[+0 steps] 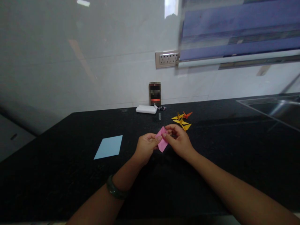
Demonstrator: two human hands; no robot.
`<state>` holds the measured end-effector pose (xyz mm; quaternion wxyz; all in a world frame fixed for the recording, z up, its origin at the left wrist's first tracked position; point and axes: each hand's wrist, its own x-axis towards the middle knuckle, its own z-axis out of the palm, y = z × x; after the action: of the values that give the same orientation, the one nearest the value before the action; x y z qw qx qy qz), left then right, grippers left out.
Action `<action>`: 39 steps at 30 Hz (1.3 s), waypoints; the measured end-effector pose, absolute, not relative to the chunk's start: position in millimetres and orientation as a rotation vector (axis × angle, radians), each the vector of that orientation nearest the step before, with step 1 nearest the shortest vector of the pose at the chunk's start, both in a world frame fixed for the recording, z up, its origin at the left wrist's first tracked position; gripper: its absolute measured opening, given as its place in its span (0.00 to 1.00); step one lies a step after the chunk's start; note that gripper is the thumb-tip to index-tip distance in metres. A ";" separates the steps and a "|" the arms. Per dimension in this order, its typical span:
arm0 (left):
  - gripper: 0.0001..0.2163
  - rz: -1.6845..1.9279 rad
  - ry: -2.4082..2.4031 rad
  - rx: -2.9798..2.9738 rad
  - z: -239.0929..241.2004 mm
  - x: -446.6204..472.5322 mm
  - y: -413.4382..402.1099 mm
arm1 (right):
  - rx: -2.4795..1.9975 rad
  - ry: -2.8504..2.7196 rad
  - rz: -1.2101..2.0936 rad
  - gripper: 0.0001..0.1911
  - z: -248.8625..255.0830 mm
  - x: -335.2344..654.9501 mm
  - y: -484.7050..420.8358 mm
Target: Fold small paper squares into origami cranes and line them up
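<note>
Between my two hands is a piece of pink origami paper (162, 144), folded into a narrow diamond with a point at top and bottom. My left hand (146, 146) pinches its left edge, thumb on the front face. On the other side, my right hand (179, 140) grips the right edge, with its thumb pressed on the paper and the fingers curled behind. Just beyond my right hand lie several folded paper cranes: yellow ones (181, 122) and an orange one (187, 115). A flat sheet of light blue paper (109, 147) rests to the left of my left hand.
The black countertop (70, 175) runs back to a tiled wall. A phone (155, 93) leans there behind a white power bank (146, 109) with a dark beaded strap (162, 108). A wall socket (167, 59) is above; a sink (278, 109) is at right.
</note>
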<state>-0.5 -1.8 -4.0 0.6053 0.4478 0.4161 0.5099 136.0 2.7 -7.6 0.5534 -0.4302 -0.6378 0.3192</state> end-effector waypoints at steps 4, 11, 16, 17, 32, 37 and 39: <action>0.12 1.148 1.004 1.068 -3.4 -0.3 -2.0 | -1.068 -1.598 0.711 0.09 -4.9 137.4 2.6; 0.13 1.111 1.077 1.130 -5.6 -1.0 -1.2 | -1.076 -1.597 0.709 0.10 -3.7 137.3 1.9; 0.10 1.241 1.160 1.154 -2.8 -0.6 -0.5 | -1.074 -1.520 0.883 0.11 -4.4 136.1 2.7; 0.10 1.288 1.186 1.174 -2.5 -0.9 -0.2 | -1.107 -1.508 0.910 0.11 -5.2 135.8 2.8; 0.08 1.261 1.288 1.473 -3.8 -0.5 -3.4 | -1.304 -1.659 0.801 0.12 -10.1 129.4 0.2; 0.09 1.291 1.374 1.578 -0.4 -0.7 -5.6 | -1.309 -1.742 0.699 0.09 -10.4 128.7 -1.6; 0.10 1.316 1.404 1.595 0.5 -1.5 -5.6 | -1.327 -1.750 0.719 0.05 -12.5 127.2 -2.6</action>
<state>-1.5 -5.6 0.5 0.3154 0.6055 0.5331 0.4997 127.2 -2.6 -12.5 0.4033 -0.5255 -0.6929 0.2848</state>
